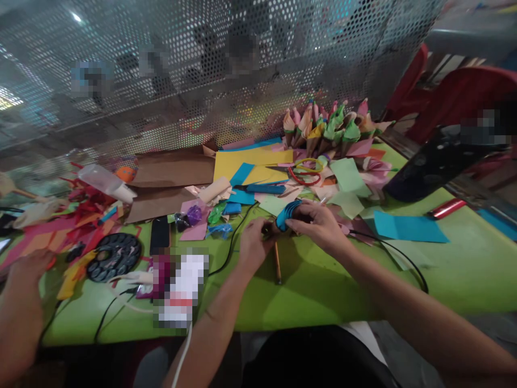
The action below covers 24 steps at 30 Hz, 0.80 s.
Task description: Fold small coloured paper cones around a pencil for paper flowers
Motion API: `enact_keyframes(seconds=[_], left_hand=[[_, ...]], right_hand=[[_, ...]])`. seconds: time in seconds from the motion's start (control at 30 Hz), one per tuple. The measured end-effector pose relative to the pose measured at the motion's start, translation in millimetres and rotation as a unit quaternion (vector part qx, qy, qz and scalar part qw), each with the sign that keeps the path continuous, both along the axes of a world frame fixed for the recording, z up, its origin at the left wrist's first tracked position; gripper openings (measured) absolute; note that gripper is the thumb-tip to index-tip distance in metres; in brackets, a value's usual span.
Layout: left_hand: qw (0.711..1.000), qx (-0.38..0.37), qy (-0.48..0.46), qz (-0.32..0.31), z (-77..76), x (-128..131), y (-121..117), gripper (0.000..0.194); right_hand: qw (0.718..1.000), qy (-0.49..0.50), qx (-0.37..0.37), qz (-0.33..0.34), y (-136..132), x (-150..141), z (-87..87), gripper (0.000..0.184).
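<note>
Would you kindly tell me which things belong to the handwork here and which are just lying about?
Likely in the job:
blue piece, held by left hand and right hand
blue sheet, matching in colour
stick, close to both hands, perhaps

Seemingly just lying about:
phone
black bottle

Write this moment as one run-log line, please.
left hand: holds curled blue piece; right hand: holds same piece; paper cones: clustered beyond; phone: on green table

The bare left forearm (220, 312) runs steeply upward to the bare left hand (254, 242), fingers curled; the bare right forearm (404, 304) slants inward to the bare right hand (322, 221), fingers bent leftward.
</note>
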<state>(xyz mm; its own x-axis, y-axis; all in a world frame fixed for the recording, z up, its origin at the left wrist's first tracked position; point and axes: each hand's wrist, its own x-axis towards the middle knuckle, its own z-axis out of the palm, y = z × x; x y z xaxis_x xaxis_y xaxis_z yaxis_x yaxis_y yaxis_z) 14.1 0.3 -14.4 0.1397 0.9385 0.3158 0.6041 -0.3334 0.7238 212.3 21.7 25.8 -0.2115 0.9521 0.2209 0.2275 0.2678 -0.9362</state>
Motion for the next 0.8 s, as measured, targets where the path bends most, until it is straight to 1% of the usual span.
enact_keyframes(seconds=[0.23, 0.47, 0.6, 0.8], left_hand=[[1.000, -0.002, 0.005, 0.003, -1.8, 0.0, 0.0, 0.018], [1.000, 0.008, 0.011, -0.006, -1.0, 0.4, 0.4, 0.019], [1.000, 0.010, 0.018, -0.001, 0.0, 1.0, 0.7, 0.019], [1.000, 0.004, 0.001, -0.019, 4.7, 3.3, -0.1, 0.015]], right_hand=[[1.000, 0.017, -0.001, 0.003, 1.0, -0.5, -2.4, 0.025], [1.000, 0.004, 0.008, -0.003, -0.4, -1.2, -0.4, 0.023], [1.000, -0.004, 0.010, -0.012, -1.4, -2.3, -0.2, 0.021], [0.999, -0.021, 0.028, -0.013, -2.0, 1.6, 2.7, 0.028]])
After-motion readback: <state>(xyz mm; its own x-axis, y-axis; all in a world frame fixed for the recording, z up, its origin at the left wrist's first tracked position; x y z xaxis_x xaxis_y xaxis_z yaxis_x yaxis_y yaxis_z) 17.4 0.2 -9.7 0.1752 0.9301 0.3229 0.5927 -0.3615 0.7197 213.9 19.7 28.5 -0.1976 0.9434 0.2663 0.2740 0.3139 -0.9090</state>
